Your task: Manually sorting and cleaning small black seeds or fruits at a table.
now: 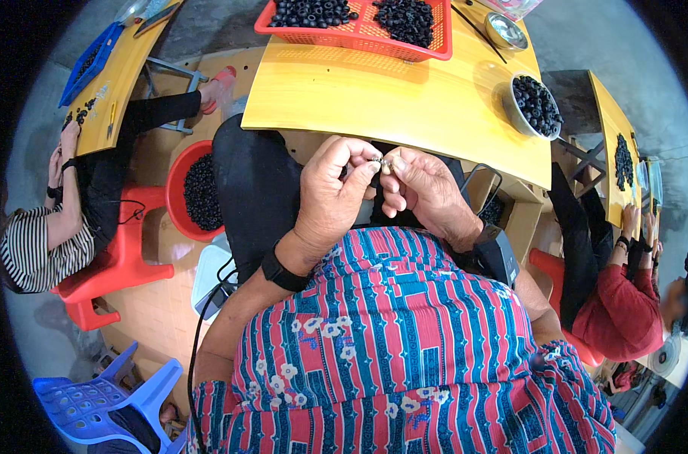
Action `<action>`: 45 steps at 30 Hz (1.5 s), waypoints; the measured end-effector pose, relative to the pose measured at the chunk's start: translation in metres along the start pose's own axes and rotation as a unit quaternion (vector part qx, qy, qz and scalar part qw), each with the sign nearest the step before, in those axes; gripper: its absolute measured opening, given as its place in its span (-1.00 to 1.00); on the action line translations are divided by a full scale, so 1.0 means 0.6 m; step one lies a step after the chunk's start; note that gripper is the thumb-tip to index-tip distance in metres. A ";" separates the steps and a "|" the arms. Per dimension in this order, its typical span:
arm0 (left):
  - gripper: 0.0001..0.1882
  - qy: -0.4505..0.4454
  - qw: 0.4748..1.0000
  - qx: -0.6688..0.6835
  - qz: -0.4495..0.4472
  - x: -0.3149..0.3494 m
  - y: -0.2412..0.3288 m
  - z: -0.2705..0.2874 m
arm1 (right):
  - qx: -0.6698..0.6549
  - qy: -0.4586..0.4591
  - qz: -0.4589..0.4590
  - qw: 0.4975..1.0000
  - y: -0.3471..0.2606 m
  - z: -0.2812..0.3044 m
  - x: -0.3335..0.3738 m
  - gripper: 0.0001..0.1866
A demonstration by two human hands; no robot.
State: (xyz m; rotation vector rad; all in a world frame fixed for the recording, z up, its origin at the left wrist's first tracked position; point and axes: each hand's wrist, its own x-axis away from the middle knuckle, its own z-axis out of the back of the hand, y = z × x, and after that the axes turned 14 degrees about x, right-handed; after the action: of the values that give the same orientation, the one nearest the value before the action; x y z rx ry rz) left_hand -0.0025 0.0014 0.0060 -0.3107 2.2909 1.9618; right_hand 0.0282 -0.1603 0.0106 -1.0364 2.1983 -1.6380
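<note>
We are looking down at two bare hands that are hovering close together above the lap, just before the near edge of a smooth, yellow, wood-look surface (pixel 382 98). The left hand (pixel 333 181), wearing a black wristband (pixel 282 274), is pinching a tiny, shiny, metallic-looking piece (pixel 386 166) between thumb and fingertip. The right hand (pixel 431 189) is gripping the same piece from the other side, its lower fingers curling. Each grip is thus closing on the piece, which is sitting between the two hands; it is too small for us to make out its exact shape.

At the far side of the surface, a red plastic basket (pixel 359 43) with openwork walls and two compartments is holding heaps of small black pieces (pixel 310 13). Near the right edge, a round, silver metal bowl (pixel 510 110) is holding more, and a smaller silver metal bowl (pixel 509 32) is standing beyond it, beside a thin dark rod (pixel 479 34).

On the floor to the left, a round red plastic tub (pixel 175 198) is holding black ring-shaped pieces (pixel 202 193). Farther out, co-workers are sitting, one in a black-and-white striped top (pixel 41 250) at left, one in a dark red top (pixel 624 314) at right.
</note>
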 end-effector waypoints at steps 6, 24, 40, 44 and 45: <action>-0.90 -0.001 0.999 -0.043 -0.032 -0.008 -0.002 0.001 | 0.004 -0.005 -0.003 1.000 -0.002 0.004 -0.006 -0.74; -0.89 0.010 0.985 0.110 0.129 -0.003 -0.020 0.001 | 0.227 0.119 0.121 0.959 0.010 0.002 -0.014 -0.90; -0.89 -0.006 0.982 0.129 0.140 -0.003 -0.022 0.004 | 0.118 0.107 0.117 0.980 0.009 0.006 -0.021 -0.92; -0.89 -0.006 0.981 0.130 0.141 -0.003 -0.024 0.003 | 0.076 0.128 0.130 0.980 0.013 0.008 -0.023 -0.89; -0.89 -0.005 0.981 0.130 0.141 -0.003 -0.024 0.003 | 0.076 0.127 0.130 0.980 0.012 0.008 -0.023 -0.89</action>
State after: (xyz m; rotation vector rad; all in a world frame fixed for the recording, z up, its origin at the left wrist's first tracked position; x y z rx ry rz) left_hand 0.0025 0.0012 -0.0081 0.0525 2.6682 1.7333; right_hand 0.0379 -0.1542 -0.0010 -0.4966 2.2032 -1.8613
